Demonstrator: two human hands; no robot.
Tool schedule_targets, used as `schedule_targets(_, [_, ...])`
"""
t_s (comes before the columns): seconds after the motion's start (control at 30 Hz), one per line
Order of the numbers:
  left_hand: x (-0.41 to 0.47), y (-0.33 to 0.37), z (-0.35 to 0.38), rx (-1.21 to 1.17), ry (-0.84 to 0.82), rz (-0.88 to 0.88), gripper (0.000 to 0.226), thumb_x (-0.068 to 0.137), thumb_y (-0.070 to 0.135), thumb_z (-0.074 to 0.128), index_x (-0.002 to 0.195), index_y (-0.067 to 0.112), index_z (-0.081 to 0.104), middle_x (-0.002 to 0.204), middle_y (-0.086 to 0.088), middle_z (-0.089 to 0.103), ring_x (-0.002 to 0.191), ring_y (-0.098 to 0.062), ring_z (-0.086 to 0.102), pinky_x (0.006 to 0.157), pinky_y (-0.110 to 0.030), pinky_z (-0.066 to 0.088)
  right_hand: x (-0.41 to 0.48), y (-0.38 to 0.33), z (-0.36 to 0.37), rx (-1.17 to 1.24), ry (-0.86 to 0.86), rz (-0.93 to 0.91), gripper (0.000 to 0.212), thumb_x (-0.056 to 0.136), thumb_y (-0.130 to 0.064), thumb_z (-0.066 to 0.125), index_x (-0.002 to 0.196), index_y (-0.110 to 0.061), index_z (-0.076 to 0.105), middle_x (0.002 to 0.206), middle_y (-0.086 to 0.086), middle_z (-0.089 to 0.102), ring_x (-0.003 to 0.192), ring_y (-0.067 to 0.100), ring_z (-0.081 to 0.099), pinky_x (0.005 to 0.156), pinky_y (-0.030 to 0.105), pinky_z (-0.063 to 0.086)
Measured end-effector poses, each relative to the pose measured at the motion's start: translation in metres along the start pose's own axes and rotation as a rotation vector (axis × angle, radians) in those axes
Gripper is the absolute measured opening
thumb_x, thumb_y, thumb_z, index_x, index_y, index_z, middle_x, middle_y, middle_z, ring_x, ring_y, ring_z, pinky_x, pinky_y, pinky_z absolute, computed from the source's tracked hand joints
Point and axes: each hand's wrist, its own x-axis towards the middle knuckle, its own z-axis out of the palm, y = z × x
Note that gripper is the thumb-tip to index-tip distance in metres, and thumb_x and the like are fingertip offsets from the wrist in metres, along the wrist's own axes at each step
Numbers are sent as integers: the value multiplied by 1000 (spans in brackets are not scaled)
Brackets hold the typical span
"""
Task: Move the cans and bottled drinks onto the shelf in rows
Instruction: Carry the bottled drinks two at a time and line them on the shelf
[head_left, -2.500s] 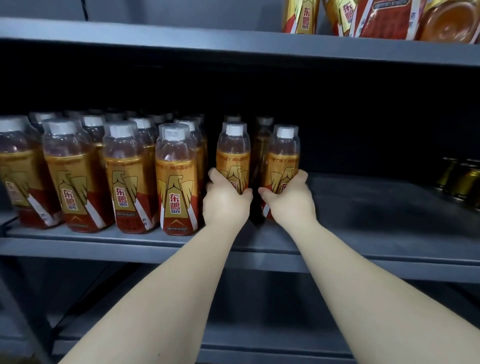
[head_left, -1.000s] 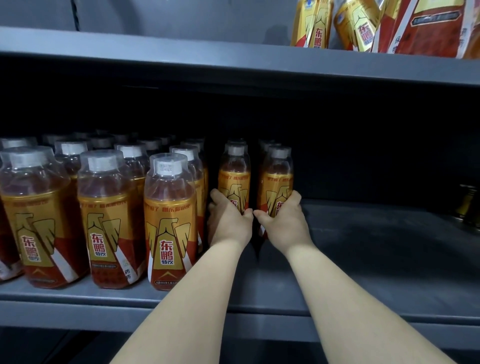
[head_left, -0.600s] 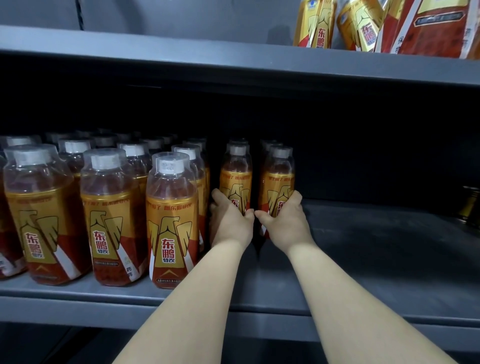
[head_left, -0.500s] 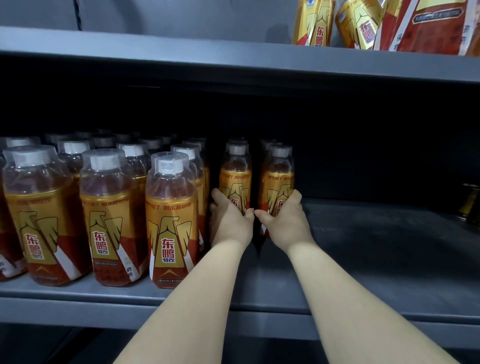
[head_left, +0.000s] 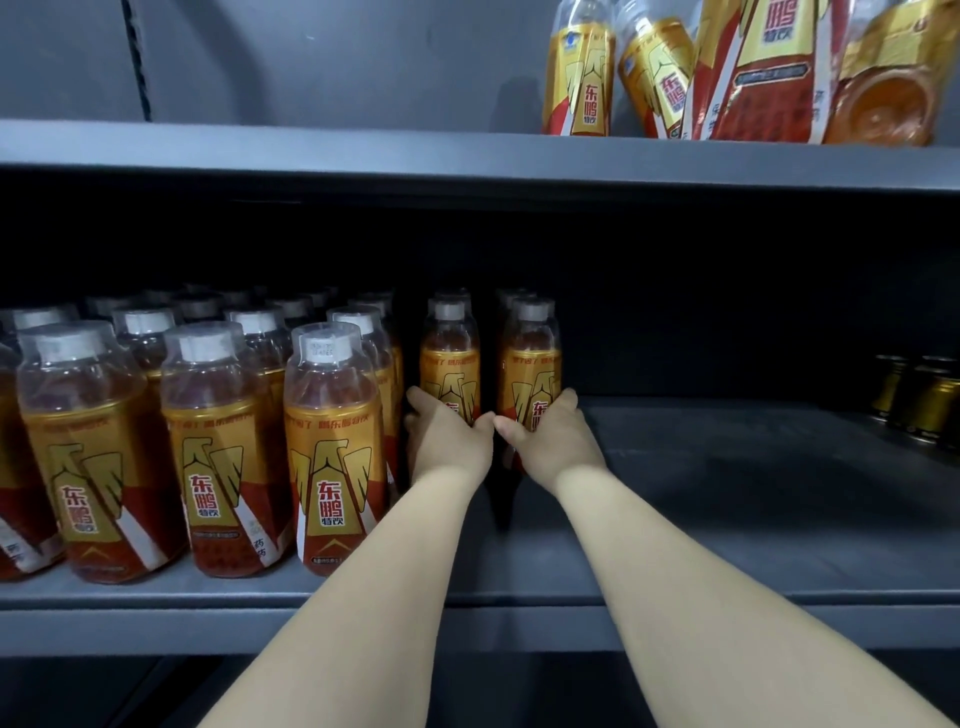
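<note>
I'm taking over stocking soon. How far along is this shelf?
Done: full rows of bottles stand at left. In hand: the left hand grips the left front bottle, the right hand the right front bottle, in two short rows. Left: bare shelf up to the cans.

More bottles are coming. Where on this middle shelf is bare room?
The shelf is bare from the bottle in the right hand across to the cans at far right. Left of the left hand, bottles crowd it to the front edge.

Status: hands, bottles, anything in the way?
Both busy: left hand grips left bottle, right hand grips right bottle. Both upright on the shelf, set back. Front-row bottle close beside left hand; gold cans far right, apart.
</note>
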Motion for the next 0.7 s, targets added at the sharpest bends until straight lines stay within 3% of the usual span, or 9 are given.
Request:
schedule_targets(0.07, [-8,2,-2,9,2,-5,90,93,32,65,154,8,4,152,-19,30,133,-39,43,100,-47,45,-5,3,-2,-41,-19,20,102,88,-56,66,156,-7,9,152,14,39,133,33,46,102,49,47])
schedule_targets(0.2, [-20,5,-7,79,-6,9,90,94,32,63,156,10,1,156,-17,23,134,-38,44,100,-46,45,-14,6,-11,-117,-75,25,75,91,-55,62,144,-11,32,141,10,50,121,29,55,91,42,52])
schedule_targets(0.43, [-45,3,-22,188,-56,99,79,96,32,61,154,10,11,146,-19,34,125,-36,50,96,-43,49,-32,2,-30,-248,-163,-39,67,93,-56,58,144,-17,38,138,9,53,118,29,56,93,40,52])
schedule_targets(0.6, [-67,-3,-31,326,-92,219,69,95,34,60,150,8,25,142,-19,38,124,-39,49,100,-43,47,-51,10,-46,-325,-192,-152,57,96,-51,54,142,-18,46,134,10,55,117,29,55,91,34,47])
schedule_targets(0.7, [-79,-7,-33,409,-118,299,65,93,36,60,146,10,34,144,-16,40,128,-38,45,105,-47,44,-63,14,-52,-386,-214,-210,56,99,-47,51,147,-19,42,135,11,53,119,30,54,96,38,47])
